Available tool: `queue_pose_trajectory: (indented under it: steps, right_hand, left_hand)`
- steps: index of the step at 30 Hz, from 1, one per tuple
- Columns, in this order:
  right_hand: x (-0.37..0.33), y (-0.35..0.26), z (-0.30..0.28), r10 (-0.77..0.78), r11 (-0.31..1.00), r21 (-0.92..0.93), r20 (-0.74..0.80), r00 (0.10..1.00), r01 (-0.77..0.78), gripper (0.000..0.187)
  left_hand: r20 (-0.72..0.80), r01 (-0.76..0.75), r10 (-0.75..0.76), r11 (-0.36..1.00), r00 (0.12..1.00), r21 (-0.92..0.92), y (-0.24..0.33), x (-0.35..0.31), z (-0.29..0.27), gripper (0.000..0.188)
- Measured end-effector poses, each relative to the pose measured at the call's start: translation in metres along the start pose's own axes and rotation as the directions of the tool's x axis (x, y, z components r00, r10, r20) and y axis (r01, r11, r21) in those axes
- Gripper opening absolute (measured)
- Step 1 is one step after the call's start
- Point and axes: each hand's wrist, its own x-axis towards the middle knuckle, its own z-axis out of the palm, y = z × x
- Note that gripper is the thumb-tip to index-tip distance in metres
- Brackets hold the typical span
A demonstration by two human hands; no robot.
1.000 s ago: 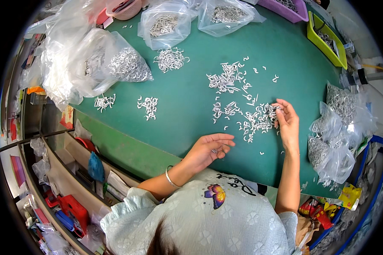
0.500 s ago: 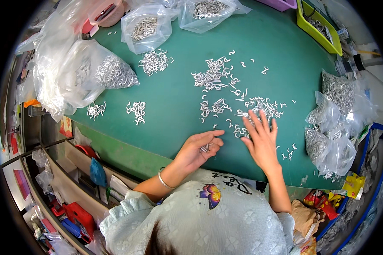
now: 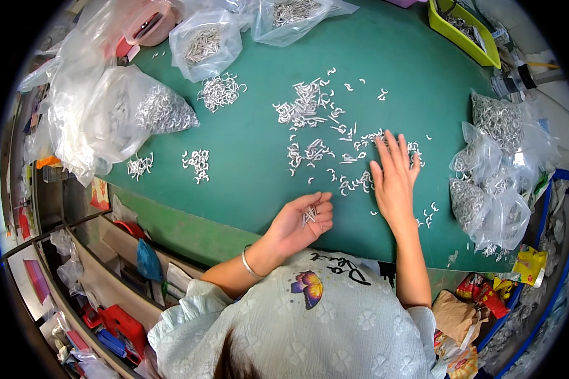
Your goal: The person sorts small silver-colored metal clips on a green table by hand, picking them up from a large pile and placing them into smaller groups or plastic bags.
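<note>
My left hand (image 3: 301, 221) is turned palm up near the front edge of the table, its fingers curled round several short metal pins (image 3: 309, 216). Palm down, my right hand (image 3: 395, 180) lies over a loose pile of small silvery curved metal pieces (image 3: 362, 183), fingers stretched out and part of the pile hidden beneath them. Between and beyond the hands are a larger heap of straight and curved metal pieces (image 3: 306, 104) and a smaller cluster (image 3: 315, 150). A few curved pieces (image 3: 428, 215) lie to the right of my right wrist.
Metal rings form a pile (image 3: 221, 92) at the far left, with smaller piles (image 3: 196, 165) nearer. Plastic bags of metal parts stand at the left (image 3: 164, 110), back (image 3: 203, 47) and right (image 3: 499, 126). A yellow-green bin (image 3: 464, 41) sits at the far right of the green table (image 3: 253, 164).
My right hand has slid slightly forward and right over the pile. The fingers of my left hand have opened a little, so the pins in its palm show more. The view has shifted slightly.
</note>
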Motion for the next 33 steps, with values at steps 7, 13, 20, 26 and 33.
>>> queue_pose_trajectory:
  steps: [7,13,20,26,33]
  right_hand:
    - [0.003,-0.01,0.013,-0.132,0.986,0.084,-0.17,0.977,0.147,0.018]
    - [0.02,-0.005,0.018,-0.252,0.963,0.045,-0.183,0.95,0.264,0.008]
    - [0.021,-0.013,0.012,-0.147,0.92,0.364,-0.027,0.989,0.146,0.009]
    - [0.03,-0.024,0.007,-0.182,0.97,0.18,0.091,0.979,0.163,0.016]
    - [0.035,-0.025,0.008,-0.208,0.938,0.304,0.109,0.972,0.166,0.018]
  left_hand:
    - [0.147,0.128,-0.111,0.986,0.983,-0.11,-0.005,-0.007,-0.014,0.024]
    - [-0.136,-0.059,0.081,0.985,0.987,0.16,-0.018,-0.006,0.015,0.032]
    - [-0.033,-0.084,0.092,0.978,0.995,0.192,-0.019,-0.006,-0.006,0.025]
    - [-0.039,-0.08,0.091,0.968,0.995,0.238,-0.02,-0.006,-0.009,0.023]
    - [0.005,-0.079,0.08,0.969,0.997,0.233,-0.021,-0.01,-0.01,0.022]
